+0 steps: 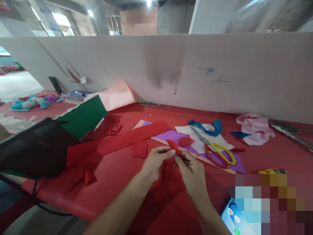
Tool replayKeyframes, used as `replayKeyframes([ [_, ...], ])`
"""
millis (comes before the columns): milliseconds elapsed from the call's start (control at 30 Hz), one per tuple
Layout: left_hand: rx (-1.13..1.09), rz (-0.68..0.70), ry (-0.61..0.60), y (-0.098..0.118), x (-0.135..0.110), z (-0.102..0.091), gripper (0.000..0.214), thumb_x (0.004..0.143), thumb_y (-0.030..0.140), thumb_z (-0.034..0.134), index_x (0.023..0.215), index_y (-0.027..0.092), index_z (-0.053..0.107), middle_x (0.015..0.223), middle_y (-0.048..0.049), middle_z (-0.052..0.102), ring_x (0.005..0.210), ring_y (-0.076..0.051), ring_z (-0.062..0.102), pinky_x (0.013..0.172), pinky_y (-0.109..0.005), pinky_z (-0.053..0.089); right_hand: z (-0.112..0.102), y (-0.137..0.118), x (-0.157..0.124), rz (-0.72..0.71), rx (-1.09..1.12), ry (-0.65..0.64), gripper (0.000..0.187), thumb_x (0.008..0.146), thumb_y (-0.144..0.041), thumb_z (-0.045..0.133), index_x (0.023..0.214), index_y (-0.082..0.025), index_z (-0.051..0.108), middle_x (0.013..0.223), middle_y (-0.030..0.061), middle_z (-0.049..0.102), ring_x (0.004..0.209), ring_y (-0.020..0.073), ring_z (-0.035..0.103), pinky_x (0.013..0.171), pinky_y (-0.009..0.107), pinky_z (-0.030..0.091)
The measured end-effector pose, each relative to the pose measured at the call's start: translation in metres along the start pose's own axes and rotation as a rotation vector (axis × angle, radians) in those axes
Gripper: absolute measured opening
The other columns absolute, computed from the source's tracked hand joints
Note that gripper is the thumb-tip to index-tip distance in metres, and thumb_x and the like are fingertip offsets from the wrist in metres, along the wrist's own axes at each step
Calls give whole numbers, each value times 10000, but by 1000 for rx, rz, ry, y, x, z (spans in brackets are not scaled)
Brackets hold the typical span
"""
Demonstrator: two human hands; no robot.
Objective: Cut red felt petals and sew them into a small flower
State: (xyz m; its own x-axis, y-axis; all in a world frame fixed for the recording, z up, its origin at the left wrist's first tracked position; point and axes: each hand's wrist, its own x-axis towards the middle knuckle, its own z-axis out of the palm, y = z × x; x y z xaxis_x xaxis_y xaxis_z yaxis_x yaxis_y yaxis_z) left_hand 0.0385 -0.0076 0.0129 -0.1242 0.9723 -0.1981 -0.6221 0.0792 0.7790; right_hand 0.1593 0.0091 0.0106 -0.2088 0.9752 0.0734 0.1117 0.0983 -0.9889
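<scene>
Between my two hands is a small folded red piece (pixel 173 146); whether it is paper or cloth I cannot tell. My left hand (pixel 156 161) pinches its lower edge between thumb and fingers. My right hand (pixel 192 169) meets it there, its thumb and fingers closed on the same piece. Just beyond lies a red rounded piece (pixel 185 141) on a purple sheet (pixel 168 135). A long red strip (pixel 117 142) stretches away to the left. To the right, scissors (pixel 212 148) with one red and one yellow handle rest partly on white sheets (pixel 182 130).
A dark bag-like object (pixel 36 147) and a green box (pixel 85 114) stand at left. Blue strips (pixel 216 128) and crumpled pink material (pixel 256 129) lie at right. A lit phone (pixel 234 218) is at lower right, beside a pixelated patch. A pale partition (pixel 117 65) borders the table's back.
</scene>
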Motion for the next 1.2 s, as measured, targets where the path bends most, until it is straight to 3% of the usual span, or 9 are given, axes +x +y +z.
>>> replayKeyframes([
  [100, 16, 18, -20, 2, -1, 1, 167, 628, 249, 775, 707, 115, 714, 681, -58, 664, 628, -127, 575, 603, -247, 452, -1, 2, 2, 48, 71, -38, 229, 795, -410, 633, 862, -191, 643, 595, -15, 609, 506, 147, 543, 488, 255, 399],
  [200, 16, 45, 58, 2, 0, -1, 161, 571, 202, 806, 638, 132, 677, 617, -18, 633, 592, -105, 556, 593, -231, 441, -1, 4, 3, 46, 82, -91, 236, 809, -418, 616, 785, -183, 628, 581, -17, 592, 486, 126, 504, 463, 239, 356],
  [400, 28, 95, 95, 0, 0, -1, 209, 544, 172, 813, 578, 143, 608, 587, 11, 600, 573, -91, 534, 596, -229, 438, 2, 2, 1, -1, 56, -106, 239, 845, -420, 569, 830, -186, 618, 640, -15, 577, 553, 135, 506, 508, 244, 374],
  [667, 123, 96, -41, 3, -5, 4, 126, 646, 222, 749, 737, 139, 724, 688, -37, 629, 631, -131, 561, 651, -288, 453, -1, 6, 4, -61, 46, -102, 235, 881, -378, 499, 726, -206, 539, 600, -40, 466, 560, 130, 445, 537, 245, 367],
  [967, 224, 284, 74, 4, -4, 4, 102, 579, 149, 778, 597, 178, 681, 722, 13, 582, 684, -104, 515, 693, -249, 414, 2, 12, 2, -51, 125, -142, 193, 882, -358, 518, 954, -202, 606, 797, 12, 570, 690, 146, 501, 645, 270, 440],
  [1100, 232, 329, 110, 3, -4, 3, 129, 570, 129, 780, 577, 182, 662, 719, 18, 564, 701, -107, 506, 699, -245, 409, 4, 11, 0, -57, 176, -112, 163, 871, -341, 552, 969, -217, 596, 877, 18, 599, 781, 155, 544, 726, 282, 459],
  [1200, 206, 354, 120, 3, -5, 4, 149, 549, 121, 790, 571, 185, 657, 723, 24, 551, 709, -108, 502, 708, -249, 414, 2, 6, -1, -68, 205, -109, 147, 848, -345, 582, 908, -212, 603, 815, 12, 590, 767, 160, 552, 714, 282, 469],
])
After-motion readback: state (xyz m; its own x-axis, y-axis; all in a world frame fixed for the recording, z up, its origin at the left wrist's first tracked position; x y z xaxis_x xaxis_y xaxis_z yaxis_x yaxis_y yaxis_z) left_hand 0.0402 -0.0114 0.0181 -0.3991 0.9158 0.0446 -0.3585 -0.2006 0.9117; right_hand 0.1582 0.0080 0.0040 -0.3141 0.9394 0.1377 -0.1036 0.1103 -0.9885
